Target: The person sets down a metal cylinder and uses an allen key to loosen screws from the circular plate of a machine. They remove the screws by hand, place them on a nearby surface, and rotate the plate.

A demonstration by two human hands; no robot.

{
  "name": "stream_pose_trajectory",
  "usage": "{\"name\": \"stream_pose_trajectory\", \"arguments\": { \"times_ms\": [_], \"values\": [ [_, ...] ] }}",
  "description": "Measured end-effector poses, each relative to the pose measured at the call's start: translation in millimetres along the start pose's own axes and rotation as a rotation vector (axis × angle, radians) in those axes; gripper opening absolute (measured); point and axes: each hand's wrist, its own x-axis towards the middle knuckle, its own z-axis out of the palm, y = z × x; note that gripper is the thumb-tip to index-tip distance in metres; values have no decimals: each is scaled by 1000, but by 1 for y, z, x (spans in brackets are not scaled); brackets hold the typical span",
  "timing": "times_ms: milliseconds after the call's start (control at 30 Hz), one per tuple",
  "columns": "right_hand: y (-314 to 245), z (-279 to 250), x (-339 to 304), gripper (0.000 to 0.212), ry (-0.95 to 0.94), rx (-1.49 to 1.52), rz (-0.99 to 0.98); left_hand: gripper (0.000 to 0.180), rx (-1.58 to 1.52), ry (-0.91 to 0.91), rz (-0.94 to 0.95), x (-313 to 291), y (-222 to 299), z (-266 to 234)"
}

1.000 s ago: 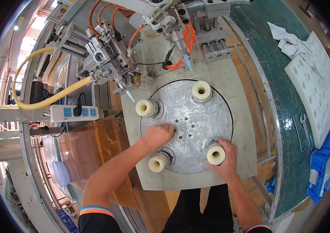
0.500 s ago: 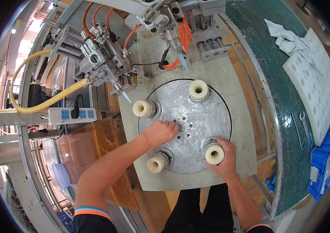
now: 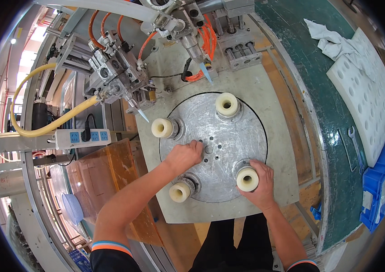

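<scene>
A round metal turntable (image 3: pixel 228 147) carries several cream-coloured cylindrical fixtures, each with a hole in its top. My right hand (image 3: pixel 263 189) is wrapped round the near-right cylindrical fixture (image 3: pixel 241 174), thumb on the near side and fingers along its right. Over the left part of the turntable, my left hand (image 3: pixel 183 155) is closed, its fingertips curled in near the small centre holes. What it holds, if anything, is hidden. Nearest to it are the far-left fixture (image 3: pixel 158 123) and the near-left fixture (image 3: pixel 176 198). Another fixture (image 3: pixel 223 98) stands at the far right of the turntable.
Two dispensing heads with pale blue tapered nozzles (image 3: pixel 143 116) (image 3: pixel 206 74) hang beyond the turntable. At left are a yellow hose (image 3: pixel 67 116) and a power strip (image 3: pixel 65 139). The green bench (image 3: pixel 308 79) at right holds a perforated white board (image 3: pixel 367 106), a cloth, wrenches and a blue bin (image 3: pixel 379 183).
The whole view has shifted slightly to the left. Both hands keep nearly the same places over the turntable, and the fixtures stay where they were on it.
</scene>
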Motion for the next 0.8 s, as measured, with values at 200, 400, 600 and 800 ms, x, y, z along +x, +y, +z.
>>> {"name": "stream_pose_trajectory", "arguments": {
  "times_ms": [200, 400, 600, 800],
  "values": [
    [3, 2, -1, 79, 24, 6, -5, 15, -5, -26, -91, -2, 3, -1],
    [2, -1, -4, 80, 47, 225, 35, 10, 95, -44, 95, -5, -3, -4],
    [-4, -29, -11, 83, -1, 186, 92, 12, 231, -41, 175, 1, -14, 7],
    [54, -150, -13, 38, 534, -356, 224, 9, 202, 41, 108, -3, -9, 16]
  ]
}}
